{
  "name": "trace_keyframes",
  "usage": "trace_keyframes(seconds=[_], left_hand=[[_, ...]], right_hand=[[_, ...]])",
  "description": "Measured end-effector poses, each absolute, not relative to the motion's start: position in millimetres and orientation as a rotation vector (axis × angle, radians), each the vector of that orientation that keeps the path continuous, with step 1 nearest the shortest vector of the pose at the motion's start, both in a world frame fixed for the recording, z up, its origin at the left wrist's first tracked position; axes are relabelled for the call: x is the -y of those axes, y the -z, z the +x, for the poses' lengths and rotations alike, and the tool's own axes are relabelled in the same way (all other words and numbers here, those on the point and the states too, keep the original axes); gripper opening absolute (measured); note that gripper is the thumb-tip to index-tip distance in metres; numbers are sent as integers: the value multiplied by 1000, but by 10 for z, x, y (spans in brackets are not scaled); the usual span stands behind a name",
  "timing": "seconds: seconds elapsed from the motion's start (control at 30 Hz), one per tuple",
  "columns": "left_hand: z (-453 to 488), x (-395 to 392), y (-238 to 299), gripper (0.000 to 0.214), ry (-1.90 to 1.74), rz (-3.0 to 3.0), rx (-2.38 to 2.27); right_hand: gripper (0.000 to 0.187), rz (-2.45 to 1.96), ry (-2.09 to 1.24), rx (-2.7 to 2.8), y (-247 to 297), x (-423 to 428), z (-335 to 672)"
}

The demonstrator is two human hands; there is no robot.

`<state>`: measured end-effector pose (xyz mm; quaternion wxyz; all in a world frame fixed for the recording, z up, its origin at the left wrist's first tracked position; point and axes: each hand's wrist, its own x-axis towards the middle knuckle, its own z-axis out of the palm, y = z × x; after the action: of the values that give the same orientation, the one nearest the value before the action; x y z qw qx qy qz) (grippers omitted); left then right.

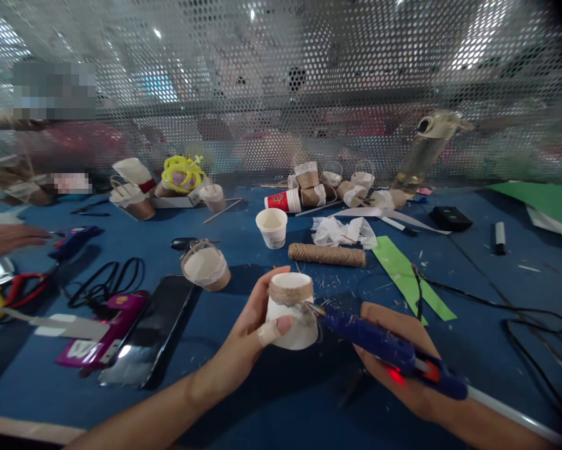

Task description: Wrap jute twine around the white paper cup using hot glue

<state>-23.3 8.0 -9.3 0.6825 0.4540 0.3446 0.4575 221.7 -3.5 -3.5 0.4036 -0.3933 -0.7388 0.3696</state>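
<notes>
My left hand point(257, 319) is wrapped round a white paper cup point(294, 322), held upside down above the blue table. Brown twine point(290, 286) circles the cup near its upturned base. In my right hand point(397, 337) is a blue hot glue gun point(379, 340), a red light glowing on it and a white glue stick running out of its back. The metal nozzle reaches the cup's right side, just under the twine; whether it touches I cannot tell. Behind the cup lies a roll of twine point(327, 254). A bandage covers my left thumb.
A white cup point(271, 228) and a twine-handled cup basket point(206, 269) stand behind. Left lie a phone point(147, 331), a purple power bank point(105, 334) and pliers point(18, 287). Another person's hand point(13, 242) is far left. Green paper strips point(402, 275) and a black cable point(487, 300) lie right.
</notes>
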Motion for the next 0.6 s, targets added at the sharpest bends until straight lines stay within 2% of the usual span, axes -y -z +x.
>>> trace_keyframes(seconds=[0.6], left_hand=[[-237,-56,133,60,-1012,1121,-851]], right_hand=[[26,-1059,-911,1953,15,68,2250]])
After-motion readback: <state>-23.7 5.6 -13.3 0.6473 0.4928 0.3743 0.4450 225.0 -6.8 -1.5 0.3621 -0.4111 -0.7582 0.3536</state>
